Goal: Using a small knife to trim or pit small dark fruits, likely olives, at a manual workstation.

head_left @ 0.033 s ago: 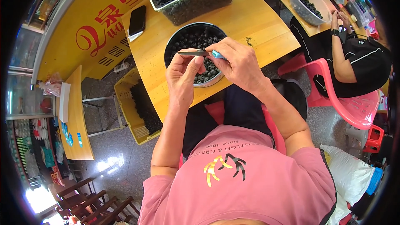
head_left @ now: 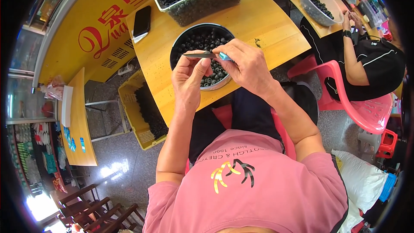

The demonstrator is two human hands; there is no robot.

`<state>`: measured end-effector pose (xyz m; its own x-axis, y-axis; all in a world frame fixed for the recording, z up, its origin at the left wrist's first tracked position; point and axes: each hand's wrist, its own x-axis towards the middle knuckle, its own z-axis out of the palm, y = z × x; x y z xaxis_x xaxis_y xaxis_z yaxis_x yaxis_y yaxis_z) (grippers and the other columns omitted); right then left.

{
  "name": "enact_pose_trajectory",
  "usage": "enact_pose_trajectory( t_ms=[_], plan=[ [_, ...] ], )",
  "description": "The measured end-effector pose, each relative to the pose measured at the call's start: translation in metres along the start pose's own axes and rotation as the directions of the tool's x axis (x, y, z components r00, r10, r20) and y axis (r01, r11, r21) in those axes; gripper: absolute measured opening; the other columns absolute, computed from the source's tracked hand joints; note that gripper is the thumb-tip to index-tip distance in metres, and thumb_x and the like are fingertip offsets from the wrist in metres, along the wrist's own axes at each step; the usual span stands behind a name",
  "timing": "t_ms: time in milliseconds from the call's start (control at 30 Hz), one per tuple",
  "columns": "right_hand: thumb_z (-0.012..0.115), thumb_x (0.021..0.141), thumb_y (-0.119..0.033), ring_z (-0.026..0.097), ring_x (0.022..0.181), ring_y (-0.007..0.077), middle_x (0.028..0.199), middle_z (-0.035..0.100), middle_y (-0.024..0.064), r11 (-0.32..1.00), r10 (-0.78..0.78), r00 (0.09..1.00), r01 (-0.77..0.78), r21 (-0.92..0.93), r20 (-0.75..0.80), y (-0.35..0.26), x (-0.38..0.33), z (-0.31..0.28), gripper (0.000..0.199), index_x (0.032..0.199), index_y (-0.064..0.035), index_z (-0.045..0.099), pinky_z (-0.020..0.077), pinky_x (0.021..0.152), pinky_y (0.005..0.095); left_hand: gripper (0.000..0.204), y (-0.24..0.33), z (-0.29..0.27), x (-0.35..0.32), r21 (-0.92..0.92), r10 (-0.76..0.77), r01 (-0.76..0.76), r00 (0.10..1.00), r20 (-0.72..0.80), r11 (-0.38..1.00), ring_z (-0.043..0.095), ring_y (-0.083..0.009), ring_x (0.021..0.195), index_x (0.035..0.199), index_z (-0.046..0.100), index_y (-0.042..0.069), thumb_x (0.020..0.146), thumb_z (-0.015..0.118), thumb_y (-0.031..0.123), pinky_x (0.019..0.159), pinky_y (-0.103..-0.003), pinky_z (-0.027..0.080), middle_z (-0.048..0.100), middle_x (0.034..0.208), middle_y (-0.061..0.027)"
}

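Note:
My right hand grips a small knife by its light blue handle. Its narrow dark blade points left and lies across the fingertips of my left hand. The left thumb and fingers are pinched together there; whatever is between them is hidden by the blade and fingers. Both hands are above a round bowl with a dark inside and a pale outer wall. Small dark round pieces fill much of it, some showing a ring-like opening.
Behind the bowl, a clear rectangular tub is heaped with similar dark pieces. A black phone lies at the table's left. On the floor is a yellow crate of dark bits. A co-worker's arm reaches to another table beside a pink chair.

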<state>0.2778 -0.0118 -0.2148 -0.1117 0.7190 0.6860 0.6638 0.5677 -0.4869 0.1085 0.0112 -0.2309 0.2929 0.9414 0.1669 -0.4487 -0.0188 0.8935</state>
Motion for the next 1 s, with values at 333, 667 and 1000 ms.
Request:
enact_pose_trajectory(
  t_ms=[333,667,1000],
  plan=[
    [0.068,0.088,-0.017,0.063,0.07,0.0206,0.083,0.065,0.0083,0.976,0.217,0.976,-0.217,0.023,0.012,0.011,-0.003,0.007,0.015,0.096,-0.0038,0.067,0.0495,0.063,0.0324,0.014,0.007,-0.001,-0.006,-0.16,0.084,-0.068,0.992,0.096,0.985,0.057,-0.0114,0.072,0.101,0.063,-0.002,0.089,0.065,0.002,0.065,-0.022,0.046,0.06,0.091,-0.0054],
    [0.067,0.092,-0.027,0.056,0.074,0.0024,0.082,0.063,-0.0028,0.278,0.446,0.788,-0.572,0.772,0.423,-0.019,0.007,0.006,0.022,0.095,-0.005,0.066,0.0442,0.065,0.0187,0.017,-0.001,-0.009,-0.006,0.029,0.185,-0.185,0.983,0.011,0.982,0.062,-0.0128,0.083,0.102,0.067,-0.001,0.086,0.066,-0.004,0.071,-0.022,0.055,0.061,0.096,-0.0069],
    [0.062,0.095,-0.029,0.047,0.06,0.0023,0.071,0.055,-0.0047,0.269,0.513,0.731,-0.634,0.725,0.45,-0.034,0.009,0.009,0.023,0.093,-0.0057,0.065,0.0348,0.051,0.0187,0.014,0.003,-0.005,-0.011,-0.108,0.127,-0.128,0.992,-0.02,0.986,0.06,-0.0123,0.079,0.102,0.066,0.0,0.088,0.066,0.002,0.068,-0.023,0.05,0.063,0.094,-0.0061]
  ],
)
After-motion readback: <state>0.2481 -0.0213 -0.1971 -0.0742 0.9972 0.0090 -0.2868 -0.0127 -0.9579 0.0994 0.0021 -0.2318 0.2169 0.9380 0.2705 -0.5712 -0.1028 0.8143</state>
